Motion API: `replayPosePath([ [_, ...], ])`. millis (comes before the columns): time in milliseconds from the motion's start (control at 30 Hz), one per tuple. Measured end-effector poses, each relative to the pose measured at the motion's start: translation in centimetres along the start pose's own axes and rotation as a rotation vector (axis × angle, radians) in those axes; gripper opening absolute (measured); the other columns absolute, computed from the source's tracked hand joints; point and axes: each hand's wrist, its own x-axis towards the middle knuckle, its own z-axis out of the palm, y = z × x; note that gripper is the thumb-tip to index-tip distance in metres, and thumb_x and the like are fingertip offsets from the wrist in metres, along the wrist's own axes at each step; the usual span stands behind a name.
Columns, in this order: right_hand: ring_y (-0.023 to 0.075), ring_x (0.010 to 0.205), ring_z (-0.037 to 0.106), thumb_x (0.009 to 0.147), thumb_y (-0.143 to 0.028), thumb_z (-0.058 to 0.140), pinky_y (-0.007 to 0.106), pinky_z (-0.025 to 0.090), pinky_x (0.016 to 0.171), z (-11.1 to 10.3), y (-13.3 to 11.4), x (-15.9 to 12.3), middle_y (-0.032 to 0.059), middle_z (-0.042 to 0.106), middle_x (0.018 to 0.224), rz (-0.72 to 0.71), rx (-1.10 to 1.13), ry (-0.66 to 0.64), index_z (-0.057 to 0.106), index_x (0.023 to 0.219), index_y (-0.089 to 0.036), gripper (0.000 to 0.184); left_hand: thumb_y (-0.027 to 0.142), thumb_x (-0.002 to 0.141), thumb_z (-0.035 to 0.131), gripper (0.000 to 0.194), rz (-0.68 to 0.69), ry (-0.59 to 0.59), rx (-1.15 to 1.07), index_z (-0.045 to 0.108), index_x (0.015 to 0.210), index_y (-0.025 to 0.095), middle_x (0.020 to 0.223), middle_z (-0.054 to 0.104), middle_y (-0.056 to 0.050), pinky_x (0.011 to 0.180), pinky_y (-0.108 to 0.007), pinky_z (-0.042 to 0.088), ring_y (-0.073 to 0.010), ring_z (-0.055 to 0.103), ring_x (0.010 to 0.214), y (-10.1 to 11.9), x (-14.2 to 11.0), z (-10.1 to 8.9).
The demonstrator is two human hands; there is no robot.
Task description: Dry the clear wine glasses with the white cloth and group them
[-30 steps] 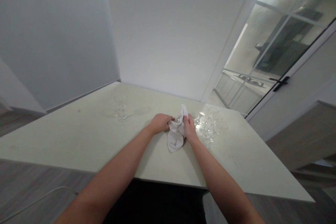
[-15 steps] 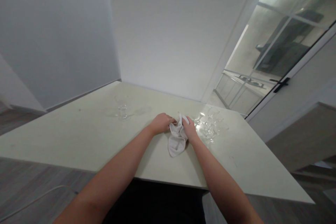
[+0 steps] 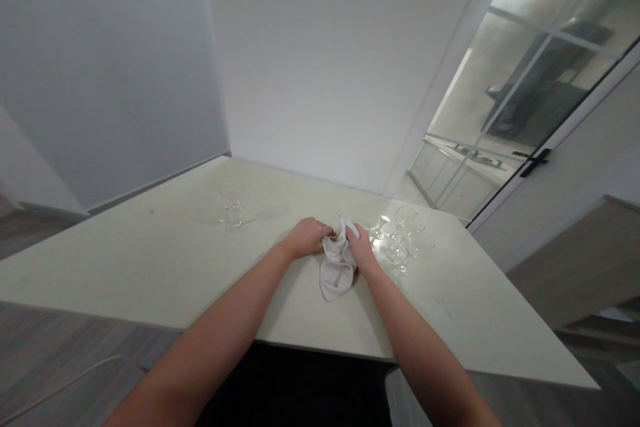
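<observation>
I'm gripping a bunched white cloth (image 3: 336, 275) with my right hand (image 3: 362, 248), the thumb pressing into its folds. My left hand (image 3: 309, 237) is curling in at the cloth's left edge, though I can't tell what its fingers are closing on. The cloth is hanging between my hands above the pale table (image 3: 150, 253), its loose corner pointing toward me. A clear glass (image 3: 233, 205) is standing well off to the left, while several stemmed glasses (image 3: 401, 247) are clustering just beyond my right hand.
</observation>
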Motion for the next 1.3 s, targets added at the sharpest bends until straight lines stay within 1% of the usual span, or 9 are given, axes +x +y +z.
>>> replayPosePath([
  [200, 0.014, 0.065, 0.043, 0.078, -0.047, 0.049, 0.025, 0.037, 0.062, -0.02, -0.07, 0.05, -0.0025, 0.05, 0.069, -0.033, -0.005, -0.005, 0.055, 0.076, -0.02, 0.027, 0.032, 0.077, 0.057, 0.019, -0.002, -0.012, 0.011, 0.068, 0.089, 0.023, 0.085, 0.072, -0.005, 0.071, -0.027, 0.041, -0.0192, 0.065, 0.082, -0.12, 0.04, 0.14],
  [367, 0.0137, 0.064, 0.043, 0.077, -0.046, 0.05, 0.025, 0.036, 0.06, -0.04, -0.18, -0.01, -0.0033, 0.047, 0.066, -0.015, 0.004, 0.002, 0.052, 0.073, -0.02, 0.026, 0.031, 0.077, 0.057, 0.019, 0.014, 0.003, 0.013, 0.067, 0.091, 0.024, 0.085, 0.072, -0.004, 0.071, -0.027, 0.04, -0.0189, 0.065, 0.081, -0.17, 0.01, 0.17],
  [600, 0.0143, 0.066, 0.045, 0.078, -0.045, 0.049, 0.026, 0.038, 0.063, -0.03, -0.35, -0.05, -0.0022, 0.051, 0.069, -0.014, -0.018, 0.006, 0.055, 0.075, -0.02, 0.025, 0.032, 0.076, 0.057, 0.019, 0.006, 0.01, 0.017, 0.068, 0.09, 0.024, 0.082, 0.071, -0.004, 0.07, -0.027, 0.04, -0.019, 0.065, 0.08, -0.03, -0.01, 0.0],
  [1000, 0.0144, 0.064, 0.044, 0.078, -0.045, 0.049, 0.027, 0.038, 0.062, -0.14, -0.97, -0.29, -0.0023, 0.05, 0.067, -0.011, -0.012, -0.007, 0.054, 0.074, -0.021, 0.025, 0.033, 0.077, 0.057, 0.019, -0.023, -0.022, 0.005, 0.068, 0.088, 0.022, 0.084, 0.071, -0.006, 0.072, -0.027, 0.041, -0.0194, 0.065, 0.082, 0.22, 0.04, -0.23],
  [1133, 0.0145, 0.064, 0.044, 0.078, -0.045, 0.049, 0.027, 0.038, 0.062, -0.15, -0.94, -0.3, -0.0025, 0.049, 0.067, -0.015, -0.015, -0.003, 0.053, 0.073, -0.021, 0.025, 0.036, 0.078, 0.056, 0.02, -0.012, -0.012, 0.003, 0.067, 0.088, 0.022, 0.084, 0.071, -0.006, 0.072, -0.028, 0.041, -0.0199, 0.065, 0.081, 0.18, 0.01, -0.15],
  [1300, 0.0142, 0.065, 0.044, 0.079, -0.045, 0.049, 0.027, 0.038, 0.063, -0.18, -0.96, -0.35, -0.0027, 0.049, 0.068, -0.024, -0.021, -0.002, 0.054, 0.074, -0.021, 0.026, 0.034, 0.078, 0.056, 0.019, 0.003, -0.01, 0.003, 0.067, 0.087, 0.022, 0.083, 0.071, -0.006, 0.071, -0.028, 0.041, -0.0202, 0.066, 0.081, 0.02, -0.02, -0.03],
])
